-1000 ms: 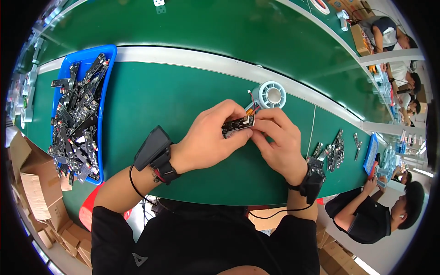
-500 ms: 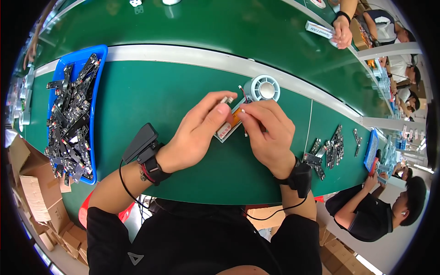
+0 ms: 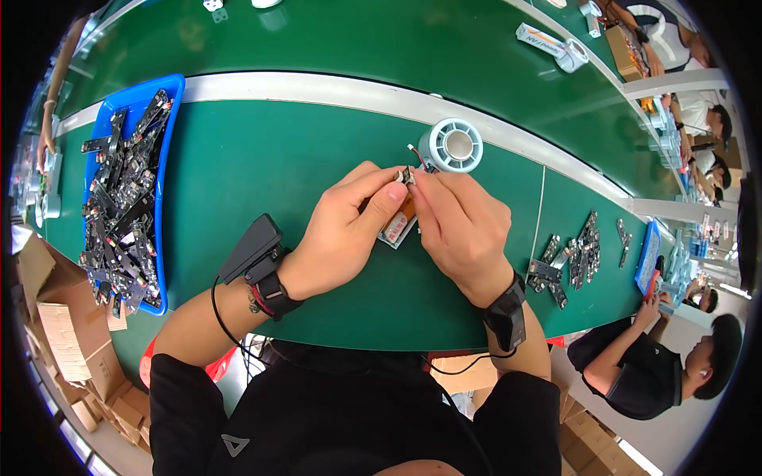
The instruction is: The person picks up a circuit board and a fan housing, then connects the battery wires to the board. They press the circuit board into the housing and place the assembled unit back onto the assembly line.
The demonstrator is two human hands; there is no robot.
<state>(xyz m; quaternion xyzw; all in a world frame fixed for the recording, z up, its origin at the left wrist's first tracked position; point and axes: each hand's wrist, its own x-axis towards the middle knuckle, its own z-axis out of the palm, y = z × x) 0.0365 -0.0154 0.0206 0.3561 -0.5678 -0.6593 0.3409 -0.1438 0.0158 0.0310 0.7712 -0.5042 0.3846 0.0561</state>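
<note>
A small dark circuit board (image 3: 406, 175) is pinched upright between the thumb and index finger of my left hand (image 3: 341, 226). At the same spot, the fingertips of my right hand (image 3: 468, 230) press together on a small white connector, mostly hidden, against the board's end. Just beneath my fingers lies the open handle (image 3: 394, 238) of a handheld fan, with an orange battery (image 3: 409, 208) inside. Its round pale-blue head (image 3: 454, 146) rests beyond my right hand. A thin wire with a white plug (image 3: 412, 148) sticks up beside the head.
On the left a blue tray (image 3: 164, 198) holds many circuit boards. More boards (image 3: 585, 252) lie loose at the right. Past a pale rail (image 3: 317, 86), another fan (image 3: 548, 44) lies on a green surface. A co-worker (image 3: 643, 357) sits at the right.
My right hand has come left and slightly up, so my fingertips now meet at the board. At the far right, another person's hand has left the second fan.
</note>
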